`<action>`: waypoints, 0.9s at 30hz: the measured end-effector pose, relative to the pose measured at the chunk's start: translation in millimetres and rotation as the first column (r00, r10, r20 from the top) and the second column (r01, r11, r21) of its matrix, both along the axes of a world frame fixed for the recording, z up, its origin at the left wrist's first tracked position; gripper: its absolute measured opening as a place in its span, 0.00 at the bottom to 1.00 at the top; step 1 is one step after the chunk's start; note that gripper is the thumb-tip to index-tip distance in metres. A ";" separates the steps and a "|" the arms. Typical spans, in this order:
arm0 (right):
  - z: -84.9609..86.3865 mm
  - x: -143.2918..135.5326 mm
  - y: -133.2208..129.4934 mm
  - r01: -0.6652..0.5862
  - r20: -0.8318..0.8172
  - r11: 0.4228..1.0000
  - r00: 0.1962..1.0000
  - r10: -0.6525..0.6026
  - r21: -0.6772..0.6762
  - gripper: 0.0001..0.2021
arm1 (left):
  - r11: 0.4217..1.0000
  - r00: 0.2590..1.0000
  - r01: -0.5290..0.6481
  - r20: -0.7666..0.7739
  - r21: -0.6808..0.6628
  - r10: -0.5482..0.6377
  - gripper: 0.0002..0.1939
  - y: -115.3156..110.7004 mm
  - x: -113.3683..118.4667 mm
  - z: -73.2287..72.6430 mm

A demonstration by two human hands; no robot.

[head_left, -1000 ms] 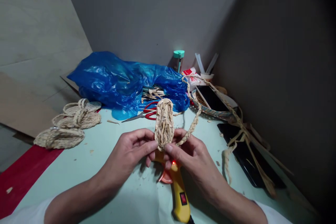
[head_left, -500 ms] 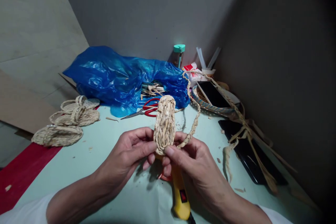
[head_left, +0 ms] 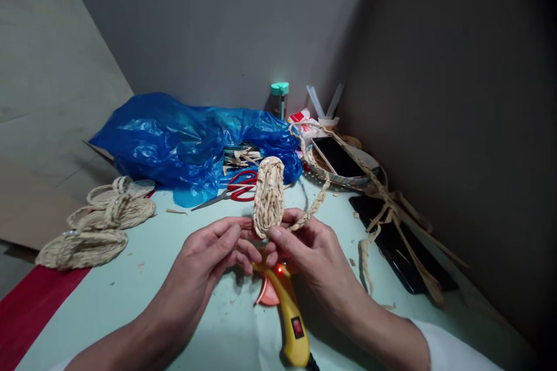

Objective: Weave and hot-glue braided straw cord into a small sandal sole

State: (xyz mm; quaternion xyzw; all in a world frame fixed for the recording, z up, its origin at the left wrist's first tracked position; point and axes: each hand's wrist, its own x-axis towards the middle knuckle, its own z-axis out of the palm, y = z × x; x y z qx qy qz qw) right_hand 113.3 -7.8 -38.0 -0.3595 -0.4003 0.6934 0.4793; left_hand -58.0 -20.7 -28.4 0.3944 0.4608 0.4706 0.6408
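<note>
A small oval sole of coiled straw braid (head_left: 268, 197) stands upright in front of me. My right hand (head_left: 307, 246) pinches its lower end between thumb and fingers. From there a loose straw braid (head_left: 314, 206) runs out behind the hand and up to the right. My left hand (head_left: 221, 246) is beside the sole's lower left edge, thumb lifted and fingers apart. Whether a left fingertip touches the sole's back, I cannot tell. Below both hands lies a yellow glue gun (head_left: 290, 313) with an orange trigger and a lit red light.
Red-handled scissors (head_left: 230, 190) lie before a blue plastic bag (head_left: 169, 139) with straw strips. Several woven straw slippers (head_left: 82, 248) sit at left on a red strip. At right are a shallow basket (head_left: 343, 181) with a phone, a black flat device (head_left: 404, 252) and loose straw ends.
My left thumb has come off the sole and the left fingers have spread. The right hand keeps its pinch. The view has shifted slightly, showing more of the glue gun.
</note>
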 end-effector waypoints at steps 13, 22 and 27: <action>0.2 8.6 7.6 0.009 -0.208 0.999 0.978 -0.018 -0.047 0.15 | 0.917 0.917 -0.338 -0.148 0.210 0.372 0.12 25.8 -21.0 15.8; -2.6 -2.4 0.6 -0.085 -0.147 0.996 0.986 0.084 0.003 0.17 | 0.986 0.974 -0.118 -0.177 0.121 0.139 0.12 14.6 3.3 8.0; -6.5 -6.3 0.6 -0.102 -0.115 0.991 0.987 0.112 0.085 0.14 | 0.994 0.996 0.009 -0.086 0.112 0.001 0.12 2.9 12.0 9.6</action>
